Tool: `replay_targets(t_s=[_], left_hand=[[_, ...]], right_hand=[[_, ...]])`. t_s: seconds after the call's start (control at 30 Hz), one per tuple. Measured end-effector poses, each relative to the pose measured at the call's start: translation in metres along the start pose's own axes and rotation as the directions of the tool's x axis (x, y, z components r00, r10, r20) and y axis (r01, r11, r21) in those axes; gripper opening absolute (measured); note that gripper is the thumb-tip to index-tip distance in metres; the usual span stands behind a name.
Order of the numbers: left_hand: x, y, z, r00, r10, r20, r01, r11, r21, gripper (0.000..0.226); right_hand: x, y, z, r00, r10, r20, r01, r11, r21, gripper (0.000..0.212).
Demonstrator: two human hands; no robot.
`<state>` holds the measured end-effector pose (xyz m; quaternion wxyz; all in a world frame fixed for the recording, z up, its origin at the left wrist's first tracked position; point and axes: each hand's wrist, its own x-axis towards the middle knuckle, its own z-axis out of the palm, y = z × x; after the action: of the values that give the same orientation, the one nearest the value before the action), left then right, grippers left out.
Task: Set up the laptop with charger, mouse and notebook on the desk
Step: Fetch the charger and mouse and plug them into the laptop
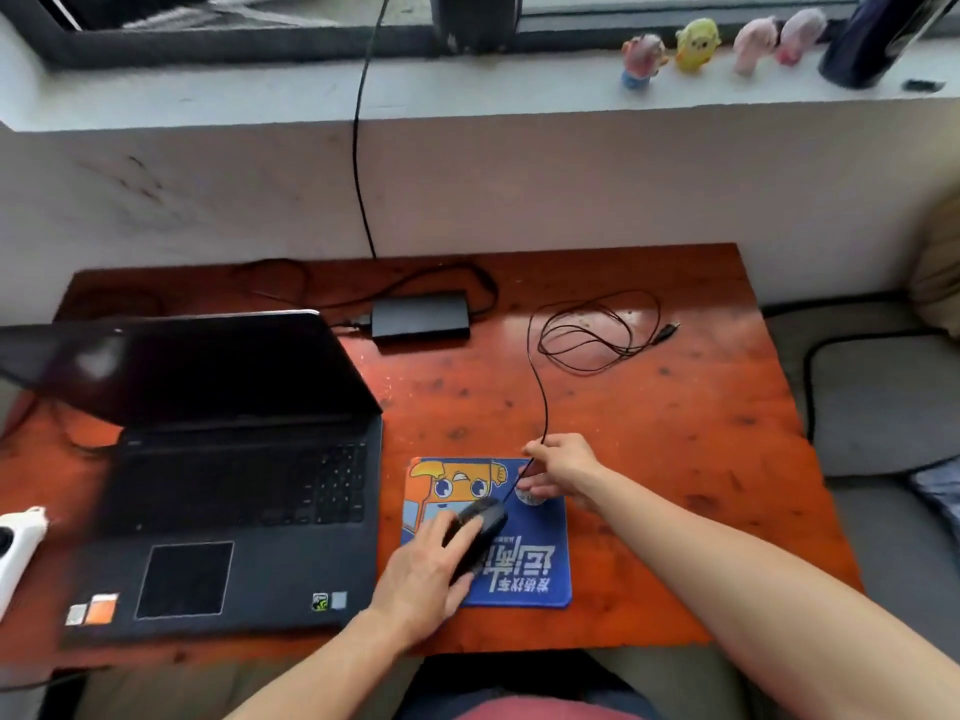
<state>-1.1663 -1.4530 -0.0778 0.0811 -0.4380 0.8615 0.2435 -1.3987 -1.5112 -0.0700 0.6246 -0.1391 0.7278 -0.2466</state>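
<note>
Head view of a reddish wooden desk (675, 433) set against a pale wall. The laptop (234, 491) stands open on the left half of the desk with its screen dark. The charger (421, 317), a flat black brick, lies just behind the laptop's right rear corner, and its leads trail along the back edge of the desk.

A blue printed mouse pad (540, 563) lies just right of the laptop. The black mouse (478, 527) sits on the pad's left part, angled with its front toward the far right. The left hand (421, 574) holds the mouse from the near left. Its fingers (441, 527) lie close together along the mouse's left flank and the thumb sits at its near end, so the mouse lies between them.

The right hand (558, 470) hovers over the pad's far right corner, just beyond the front of the mouse. Its thumb and fingertips pinch the mouse cable (543, 407), and the other fingers are curled. From the pinch, the cable runs away across the desk to a loose coil at the far right, ending in a USB plug (667, 331) that lies free on the wood.

Small figurines (696, 44) stand on the windowsill (260, 96) above.
</note>
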Motion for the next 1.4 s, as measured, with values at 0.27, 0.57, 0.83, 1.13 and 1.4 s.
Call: replay_targets(t_s=[0.27,0.57,0.83,1.13,1.4], left_hand=[[0.004,-0.014,0.011,0.998,0.006,0.061,-0.004,1.000,-0.026,0.067],[0.011,-0.012,0.002,0.922,-0.365,0.129,0.369,0.728,-0.578,0.034],[0.028,-0.013,0.003,0.869,-0.468,0.161,0.438,0.576,-0.691,0.028],[0.025,-0.006,0.007,0.866,-0.446,0.227,0.465,0.550,-0.694,0.022],[0.058,-0.046,-0.066,0.879,-0.474,0.051,0.381,0.633,-0.674,0.011]], right_hand=[[0.009,0.023,-0.001,0.997,-0.012,-0.082,0.003,0.994,-0.113,0.021],[-0.001,0.040,0.036,0.997,-0.077,-0.024,0.063,0.931,-0.358,0.022],[0.004,0.037,0.040,0.991,-0.130,-0.017,0.115,0.928,-0.354,0.023],[0.018,0.011,0.026,0.967,-0.167,-0.194,0.147,0.983,-0.113,0.045],[0.026,-0.107,-0.004,0.970,-0.233,-0.062,0.239,0.890,0.387,0.055]])
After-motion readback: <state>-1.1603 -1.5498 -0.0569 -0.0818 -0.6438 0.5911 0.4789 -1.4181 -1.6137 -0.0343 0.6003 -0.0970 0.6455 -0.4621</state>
